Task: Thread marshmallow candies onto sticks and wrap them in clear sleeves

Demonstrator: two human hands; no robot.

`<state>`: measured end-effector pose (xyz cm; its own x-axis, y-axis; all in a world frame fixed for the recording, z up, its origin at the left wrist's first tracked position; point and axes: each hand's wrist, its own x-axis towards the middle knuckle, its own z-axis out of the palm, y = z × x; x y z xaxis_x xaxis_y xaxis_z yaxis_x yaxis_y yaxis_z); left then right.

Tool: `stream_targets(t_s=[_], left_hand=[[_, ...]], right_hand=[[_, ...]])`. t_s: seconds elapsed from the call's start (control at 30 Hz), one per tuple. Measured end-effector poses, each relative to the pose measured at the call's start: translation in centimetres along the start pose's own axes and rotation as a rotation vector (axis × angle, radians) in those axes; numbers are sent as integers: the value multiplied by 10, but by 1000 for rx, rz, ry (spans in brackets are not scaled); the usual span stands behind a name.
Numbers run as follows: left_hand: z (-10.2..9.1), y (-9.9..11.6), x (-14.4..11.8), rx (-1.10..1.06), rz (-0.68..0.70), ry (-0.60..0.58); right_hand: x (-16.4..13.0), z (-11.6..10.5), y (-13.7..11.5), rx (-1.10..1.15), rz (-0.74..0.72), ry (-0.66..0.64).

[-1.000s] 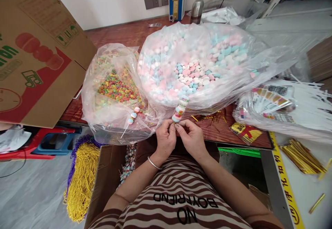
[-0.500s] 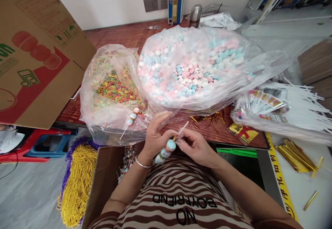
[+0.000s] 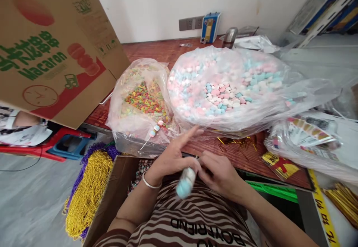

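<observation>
Your left hand and right hand pinch the candy skewer together above the box, close to the candy bags for easy reach.

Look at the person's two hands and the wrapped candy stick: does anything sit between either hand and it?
Nothing visible does. The left hand and right hand both meet at the candy stick, which is motion-blurred, hanging over the striped shirt.

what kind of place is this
Probably a small candy packing workshop: big clear bags of pastel candies and coloured rings on a wooden table, a printed shipping carton, and a candy skewer in both hands.
</observation>
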<state>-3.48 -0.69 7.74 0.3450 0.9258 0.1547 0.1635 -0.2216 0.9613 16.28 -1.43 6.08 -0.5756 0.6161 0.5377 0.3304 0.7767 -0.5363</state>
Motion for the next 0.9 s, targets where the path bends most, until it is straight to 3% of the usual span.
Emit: stream_targets(t_s=[0.07,0.13,0.27,0.33,0.4,0.47,0.53,0.6,0.63,0.7,0.77,0.83,0.9], left_hand=[[-1,-3,-6,121,70,-91],[1,-8,-11,235,103,-64],[2,-23,-20,330,110,292],[-2,-26,-27,237,79,462],[-9,-25,-38,70,11,536],[-21,-20,-53,-87,-74,455],[-37,-12,-73,-113,-145,274],[-55,-3,-101,61,-202,159],[-63,1,-118,180,-241,161],[-77,7,-155,373,-378,127],[-89,2,-191,595,-536,248],[-103,-18,-213,779,-630,390],[-116,-48,-211,817,-648,335]], right_hand=[[2,3,7,64,78,43],[7,2,8,127,125,66],[13,9,-10,345,141,-79],[15,22,-17,493,228,-184],[18,44,-18,649,352,-266],[24,75,-16,776,433,-333],[34,113,-18,813,428,-388],[43,153,-29,754,295,-498],[47,171,-37,672,185,-593],[54,197,-55,607,133,-665],[61,210,-66,511,132,-690],[69,209,-63,405,155,-706],[76,188,-46,331,158,-739]])
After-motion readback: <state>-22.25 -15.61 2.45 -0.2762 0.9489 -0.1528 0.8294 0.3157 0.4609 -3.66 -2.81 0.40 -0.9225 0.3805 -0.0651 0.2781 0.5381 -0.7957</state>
